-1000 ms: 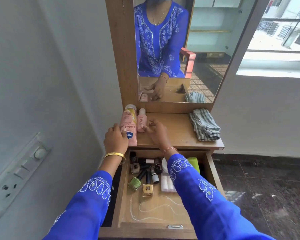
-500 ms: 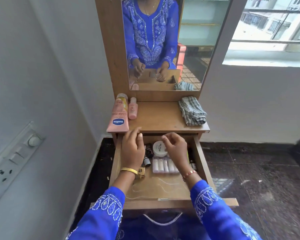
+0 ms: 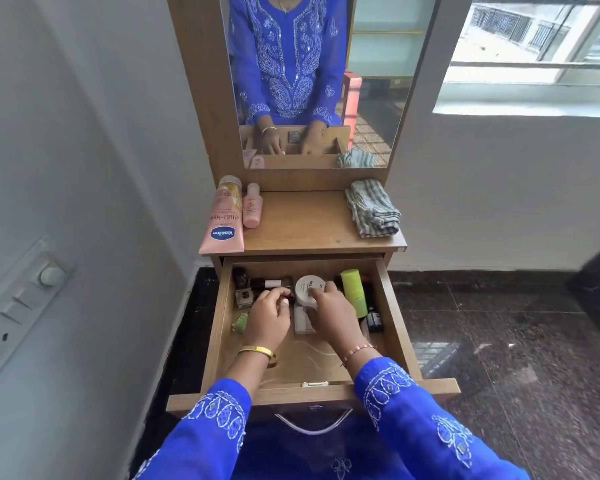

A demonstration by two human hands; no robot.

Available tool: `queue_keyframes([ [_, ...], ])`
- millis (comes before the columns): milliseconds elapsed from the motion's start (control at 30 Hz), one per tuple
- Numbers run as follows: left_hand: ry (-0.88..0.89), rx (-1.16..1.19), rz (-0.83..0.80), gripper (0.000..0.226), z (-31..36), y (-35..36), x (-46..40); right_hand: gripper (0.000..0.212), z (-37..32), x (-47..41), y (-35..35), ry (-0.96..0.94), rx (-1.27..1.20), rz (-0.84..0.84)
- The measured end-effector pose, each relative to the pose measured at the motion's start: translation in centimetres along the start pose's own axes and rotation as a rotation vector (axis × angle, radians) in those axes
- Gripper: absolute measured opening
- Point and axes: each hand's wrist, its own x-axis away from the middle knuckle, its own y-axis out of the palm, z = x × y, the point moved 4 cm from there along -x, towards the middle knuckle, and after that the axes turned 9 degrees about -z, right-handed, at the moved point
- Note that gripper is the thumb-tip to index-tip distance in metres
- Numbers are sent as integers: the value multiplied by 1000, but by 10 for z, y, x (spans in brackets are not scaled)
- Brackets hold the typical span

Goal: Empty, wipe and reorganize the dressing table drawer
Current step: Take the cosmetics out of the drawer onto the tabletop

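The dressing table drawer (image 3: pixel 219 341) is pulled open. It holds several nail polish bottles (image 3: pixel 244 295) at the left, a white round jar (image 3: pixel 305 287), a green tube (image 3: pixel 354 292), a small dark bottle (image 3: pixel 374 319) and a flat white case (image 3: pixel 302 322). My left hand (image 3: pixel 269 320) is down among the nail polish bottles, thumb and forefinger pinched on a small dark one. My right hand (image 3: pixel 330 315) grips the white jar by its near edge. A pink Vaseline tube (image 3: pixel 222 225) and a small pink bottle (image 3: pixel 252 207) lie on the table top (image 3: pixel 302 223).
A folded striped cloth (image 3: pixel 373 213) sits on the top's right end. The mirror (image 3: pixel 312 81) rises behind. A wall with a switch panel (image 3: pixel 18 303) stands close on the left. Dark stone floor (image 3: pixel 499 341) lies to the right.
Both hands came off the tube and bottle on the table top and dropped into the drawer. The left now pinches a nail polish bottle, the right holds the white jar.
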Motion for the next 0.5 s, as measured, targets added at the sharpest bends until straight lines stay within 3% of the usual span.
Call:
queue_keyframes([
  [100,-21,-8,-11,26,-3,1,-2,33,0,3,-5,-17,-3,93],
  [300,-57,22,-33,25,-9,3,-3,66,5,1,3,-2,-59,9],
  [500,-115,60,-81,28,-12,7,-3,66,3,3,-4,-41,-104,65],
])
